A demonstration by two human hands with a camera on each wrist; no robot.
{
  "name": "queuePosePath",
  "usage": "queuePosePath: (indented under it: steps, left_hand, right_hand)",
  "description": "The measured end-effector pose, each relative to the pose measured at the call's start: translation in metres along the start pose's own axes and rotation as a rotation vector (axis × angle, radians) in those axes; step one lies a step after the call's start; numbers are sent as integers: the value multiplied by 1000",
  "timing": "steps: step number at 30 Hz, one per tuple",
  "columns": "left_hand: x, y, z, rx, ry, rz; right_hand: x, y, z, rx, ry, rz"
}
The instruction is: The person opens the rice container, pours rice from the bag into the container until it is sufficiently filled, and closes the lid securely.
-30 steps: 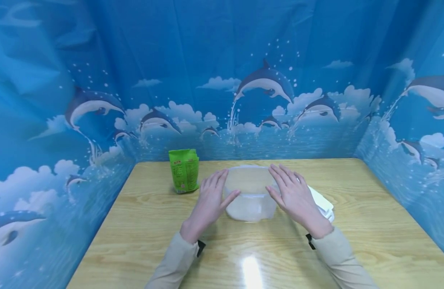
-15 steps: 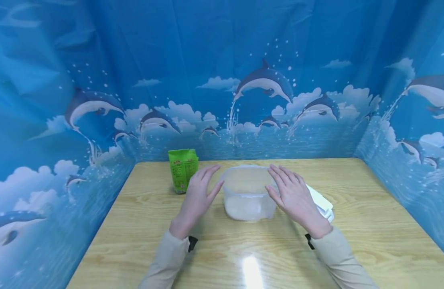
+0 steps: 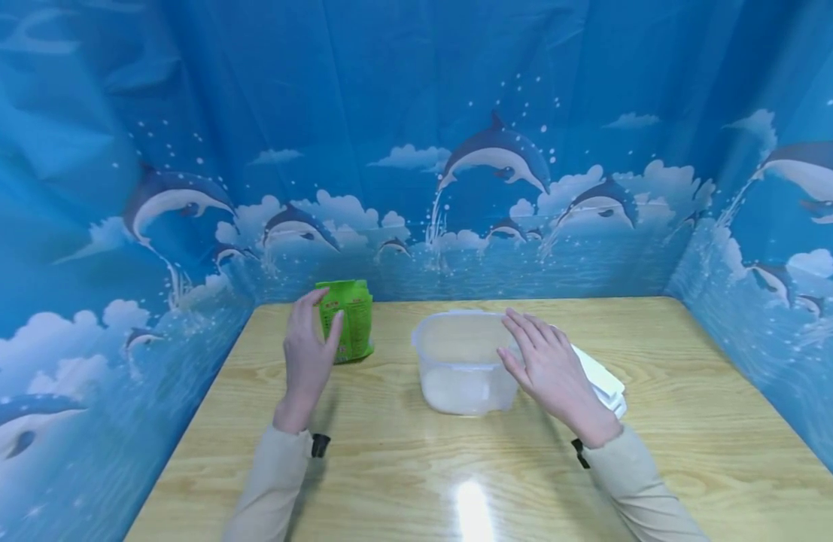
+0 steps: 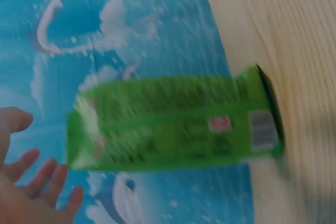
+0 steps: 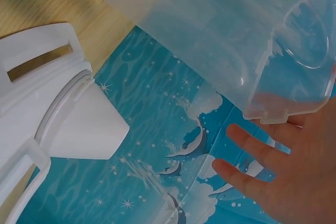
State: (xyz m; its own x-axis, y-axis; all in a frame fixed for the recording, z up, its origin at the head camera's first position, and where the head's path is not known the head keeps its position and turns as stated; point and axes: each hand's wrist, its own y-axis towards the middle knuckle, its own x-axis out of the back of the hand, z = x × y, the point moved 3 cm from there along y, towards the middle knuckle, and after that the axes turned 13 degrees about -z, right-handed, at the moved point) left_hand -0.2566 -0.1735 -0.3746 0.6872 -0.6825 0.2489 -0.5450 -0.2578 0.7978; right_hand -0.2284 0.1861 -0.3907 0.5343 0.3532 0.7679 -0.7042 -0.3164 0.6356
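Observation:
A green printed bag (image 3: pixel 354 324) stands upright at the back left of the table. My left hand (image 3: pixel 305 357) is in front of its left edge, thumb and fingers spread apart and nothing between them. In the left wrist view the fingers are near the top end of the bag (image 4: pixel 168 124), apart from it. A translucent plastic container (image 3: pixel 466 388) with an open top stands mid-table. At its right side my right hand (image 3: pixel 551 369) has its fingers extended by the rim; whether they touch it I cannot tell. In the right wrist view the container (image 5: pixel 205 40) partly hides that hand.
A white lid-like piece (image 3: pixel 600 380) with a spout (image 5: pixel 89 121) and slotted handles lies right of the container, partly behind the right hand. The wooden table (image 3: pixel 389 482) backs onto a blue dolphin-print curtain (image 3: pixel 402 90), which also runs along both sides.
My left hand has left the container's left side and moved left to the green bag. The right hand, the container and the white piece stay where they were.

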Motion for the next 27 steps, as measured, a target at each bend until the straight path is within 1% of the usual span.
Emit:
queuePosePath:
  steps: [3, 5, 7, 8, 11, 14, 15, 19, 21, 24, 27]
  left_hand:
    - [3, 3, 22, 159, 66, 73]
    - [2, 3, 37, 267, 97, 150]
    - [0, 1, 52, 348, 123, 229]
    - [-2, 0, 59, 370, 135, 266]
    - [-7, -3, 75, 400, 169, 371]
    - [-13, -6, 87, 422, 164, 461]
    - [-15, -7, 91, 435, 152, 487]
    - [-22, -12, 104, 524, 71, 610]
    - [-25, -14, 109, 545, 45, 663]
    - [-28, -16, 111, 560, 28, 703]
    - [-29, -16, 112, 561, 27, 694]
  right_hand:
    - [0, 0, 0, 4, 3, -6]
    - [0, 0, 0, 7, 5, -14]
    - [0, 0, 0, 7, 8, -18]
    - [0, 0, 1, 7, 9, -18]
    - [0, 0, 1, 2, 18, -18]
    - [0, 0, 0, -3, 23, -15]
    - [0, 0, 0, -5, 25, -14]
    - [-1, 0, -1, -14, 29, 0]
    - [-1, 0, -1, -18, 31, 5]
    - [-2, 0, -1, -21, 33, 11]
    - [-2, 0, -1, -23, 32, 12]
